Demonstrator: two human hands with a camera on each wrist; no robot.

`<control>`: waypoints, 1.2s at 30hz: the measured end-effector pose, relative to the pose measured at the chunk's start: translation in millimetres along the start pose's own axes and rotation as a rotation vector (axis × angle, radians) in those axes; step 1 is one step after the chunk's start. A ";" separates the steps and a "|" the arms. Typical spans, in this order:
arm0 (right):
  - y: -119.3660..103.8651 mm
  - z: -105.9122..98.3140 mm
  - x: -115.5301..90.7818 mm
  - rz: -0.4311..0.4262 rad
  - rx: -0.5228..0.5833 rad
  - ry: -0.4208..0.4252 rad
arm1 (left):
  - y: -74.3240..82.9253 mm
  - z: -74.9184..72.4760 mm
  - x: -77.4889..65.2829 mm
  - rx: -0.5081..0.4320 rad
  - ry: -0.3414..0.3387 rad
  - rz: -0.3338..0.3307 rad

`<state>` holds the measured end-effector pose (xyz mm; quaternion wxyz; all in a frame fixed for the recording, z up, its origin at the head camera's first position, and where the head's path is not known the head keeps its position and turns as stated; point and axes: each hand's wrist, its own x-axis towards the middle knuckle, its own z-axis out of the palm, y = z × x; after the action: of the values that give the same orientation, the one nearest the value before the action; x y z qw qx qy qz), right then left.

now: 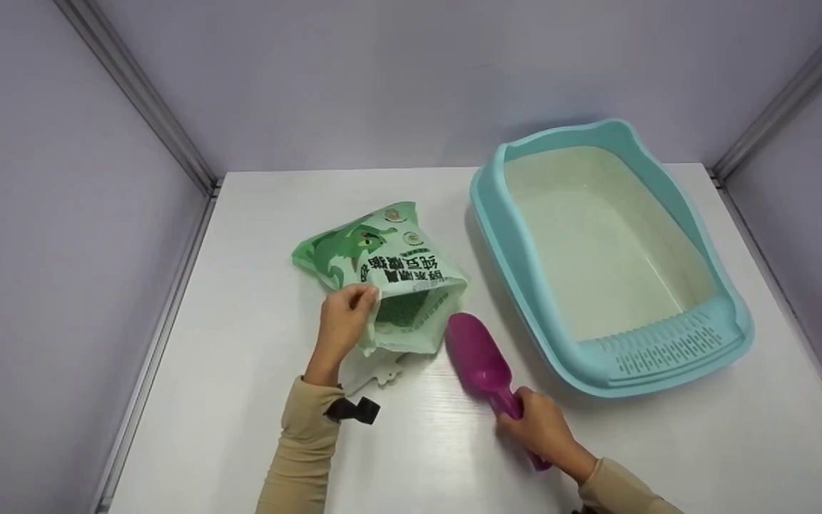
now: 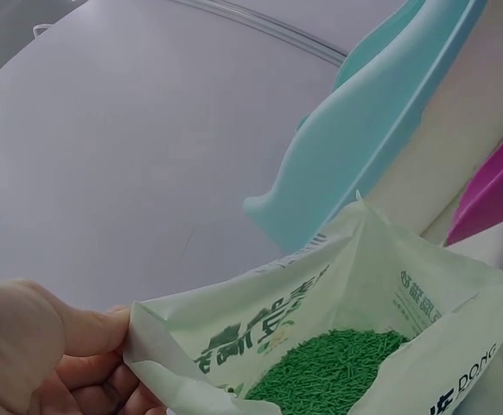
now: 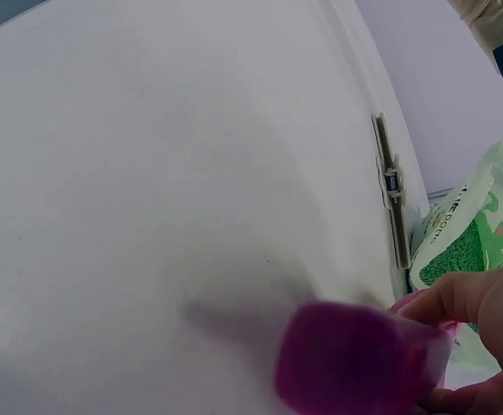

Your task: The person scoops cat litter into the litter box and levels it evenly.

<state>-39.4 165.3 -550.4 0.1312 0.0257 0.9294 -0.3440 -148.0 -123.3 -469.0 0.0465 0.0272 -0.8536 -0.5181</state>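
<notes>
An opened green-and-white bag of cat litter [image 1: 389, 260] lies on the table, its mouth facing the person. Green pellets [image 2: 329, 372] show inside it. My left hand [image 1: 343, 321] pinches the left corner of the bag's mouth between thumb and fingers, spreading the opening. In my right hand [image 1: 541, 427] is a magenta scoop [image 1: 479, 353], gripped by its handle. The scoop's tip points at the right side of the bag's mouth, close beside it. In the right wrist view, the blurred handle end [image 3: 342, 359] sticks out from the hand.
A turquoise litter box [image 1: 525, 250] with a pale inside stands at the right, its slotted lip toward the person. A flat pale grey piece with a shaped edge [image 1: 382, 371] lies partly under the bag. Walls [image 1: 411, 86] enclose the white table [image 1: 240, 343] at the back and sides.
</notes>
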 end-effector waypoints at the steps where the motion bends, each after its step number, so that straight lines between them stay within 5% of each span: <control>1: 0.3 -1.0 0.6 -0.002 0.008 0.012 | 0.3 0.2 0.0 -0.002 0.000 -0.001; 23: 3.8 -19.8 2.4 -0.032 0.047 0.078 | 2.0 -0.5 -2.0 0.028 0.009 -0.006; 36: 4.5 -27.5 3.7 -0.206 0.067 0.206 | 1.4 -1.4 -1.5 0.011 -0.002 -0.025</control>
<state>-48.6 186.4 -534.2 -0.0015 -0.0304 0.9237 -0.3818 -146.3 -123.7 -467.2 0.0389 0.0376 -0.8561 -0.5139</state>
